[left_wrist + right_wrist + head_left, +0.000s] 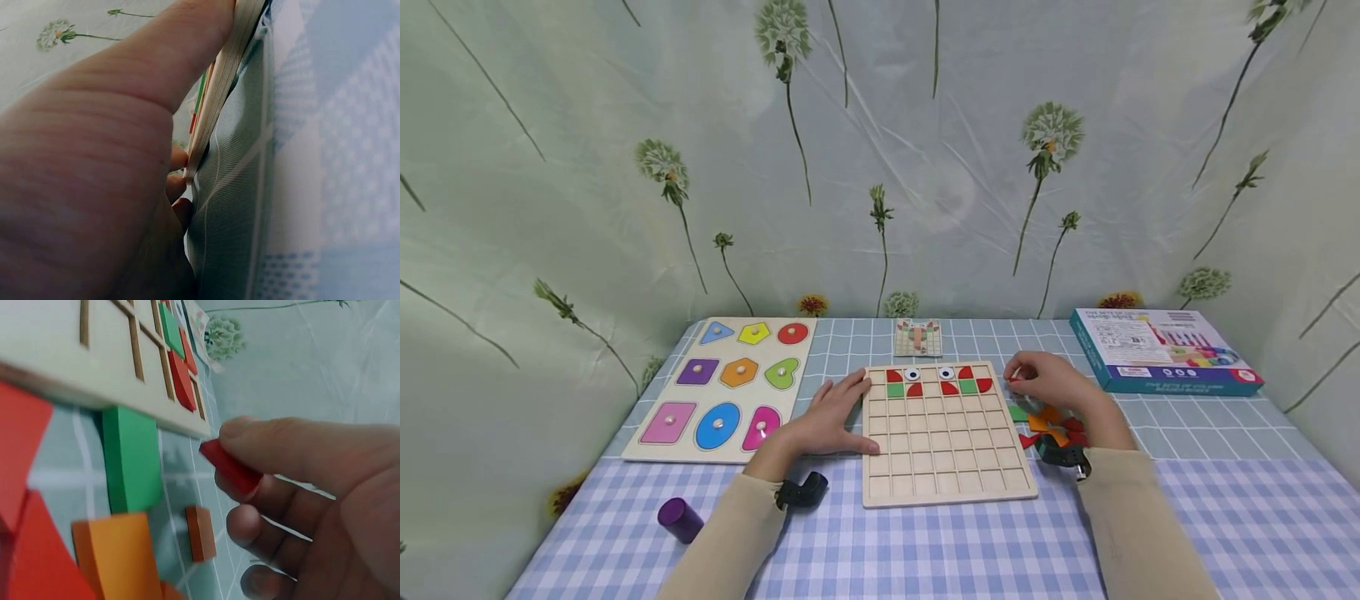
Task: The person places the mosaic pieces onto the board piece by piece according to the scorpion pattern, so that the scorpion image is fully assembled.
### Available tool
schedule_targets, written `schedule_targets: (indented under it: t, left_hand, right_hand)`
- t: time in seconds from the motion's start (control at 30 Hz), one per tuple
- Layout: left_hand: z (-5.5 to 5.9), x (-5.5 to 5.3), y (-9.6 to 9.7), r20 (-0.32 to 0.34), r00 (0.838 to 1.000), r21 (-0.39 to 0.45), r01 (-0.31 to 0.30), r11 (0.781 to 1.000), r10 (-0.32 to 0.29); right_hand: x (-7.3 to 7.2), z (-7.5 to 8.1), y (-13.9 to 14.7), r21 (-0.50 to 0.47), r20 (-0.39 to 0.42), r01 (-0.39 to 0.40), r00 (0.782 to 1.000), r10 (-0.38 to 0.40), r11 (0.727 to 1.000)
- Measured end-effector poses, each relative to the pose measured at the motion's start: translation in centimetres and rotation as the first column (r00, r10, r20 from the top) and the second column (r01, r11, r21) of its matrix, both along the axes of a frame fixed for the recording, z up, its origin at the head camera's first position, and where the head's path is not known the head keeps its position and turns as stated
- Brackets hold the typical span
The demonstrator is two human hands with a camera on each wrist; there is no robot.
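A wooden grid board (943, 450) lies between the hands. Its top two rows hold red quarter-round pieces, green squares and two white eye pieces (946, 374). My left hand (827, 421) rests along the board's left edge, fingers stretched toward the upper corner and thumb against the side lower down. Beyond the board's upper right corner, my right hand (1052, 379) pinches a small red piece (231, 465) between thumb and fingertips, above the cloth. Below that hand lie loose pieces: a green block (131, 459), an orange block (125, 556), a brown one (200, 532) and several red ones.
A small pattern card (917, 337) lies behind the board. To the left is a knobbed shape puzzle (756, 396), with a purple cylinder (681, 521) nearer the front. A teal-edged box (1157, 350) lies at the back right, before the hanging cloth.
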State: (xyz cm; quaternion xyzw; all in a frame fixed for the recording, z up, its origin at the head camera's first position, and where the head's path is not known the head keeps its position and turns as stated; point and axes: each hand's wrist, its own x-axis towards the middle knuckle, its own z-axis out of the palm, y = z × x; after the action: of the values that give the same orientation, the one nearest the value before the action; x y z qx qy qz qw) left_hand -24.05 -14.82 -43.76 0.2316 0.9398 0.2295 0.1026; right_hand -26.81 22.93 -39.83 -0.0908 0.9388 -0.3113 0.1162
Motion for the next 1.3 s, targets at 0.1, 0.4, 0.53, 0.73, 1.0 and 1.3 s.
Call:
schedule_targets:
  t: [0.1,0.4,0.53,0.73,1.0,1.3]
  left_hand:
    - [0.0,0.0,0.0,-0.001,1.000,0.001,-0.002,1.000,0.002]
    - [0.0,-0.1,0.0,0.016,1.000,0.003,0.002,1.000,-0.002]
    - [0.0,-0.1,-0.1,0.024,1.000,-0.002,0.003,1.000,-0.003]
    - [-0.1,-0.1,-0.1,0.018,1.000,-0.001,0.002,1.000,-0.002]
    - [-0.1,-0.1,-0.1,0.013,1.000,0.008,-0.001,1.000,0.001]
    - [-0.1,-0.1,-0.1,0.015,1.000,0.001,-0.001,1.000,0.001]
  right_hand:
    - [-0.1,0.0,-0.5,-0.039,-0.034,-0.003,0.999,0.002,0.999]
    - [-0.3,0.0,-2.2,-0.162,-0.105,-0.084,0.992,0.067,0.983]
    - [-0.2,0.0,-2.8,-0.172,-0.108,-0.123,0.989,0.105,0.977]
    - [-0.1,-0.1,-3.7,-0.164,-0.073,-0.138,0.989,0.127,0.977]
    - [0.2,0.0,-4.6,-0.282,0.018,-0.162,0.985,0.174,0.946]
    - [0.3,-0.2,-6.1,-0.128,-0.084,-0.188,0.980,0.178,0.974]
